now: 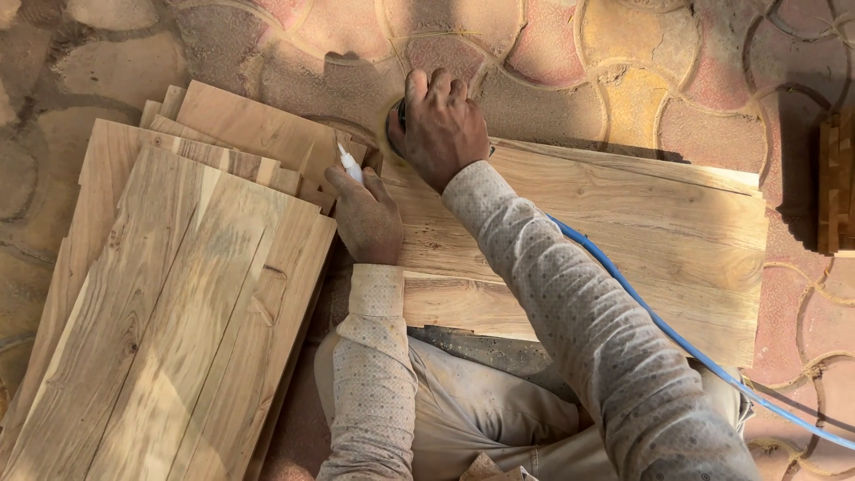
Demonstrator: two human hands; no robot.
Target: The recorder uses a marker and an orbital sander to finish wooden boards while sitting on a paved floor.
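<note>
My right hand (pixel 441 125) grips a dark round power tool (pixel 398 120) pressed on the far left corner of a wide wooden board (pixel 623 232); the tool is mostly hidden under the fingers. My left hand (pixel 367 214) rests on the board's left edge and holds a small white tube (pixel 349 164) with its nozzle pointing up and away. A blue cable (pixel 677 343) runs from under my right arm across the board to the lower right.
A fanned stack of wooden planks (pixel 178 294) lies to the left, overlapping each other. A small block of stacked wood (pixel 837 183) sits at the right edge. The ground is patterned stone paving (pixel 623 62). My crossed legs (pixel 481 410) are in front of the board.
</note>
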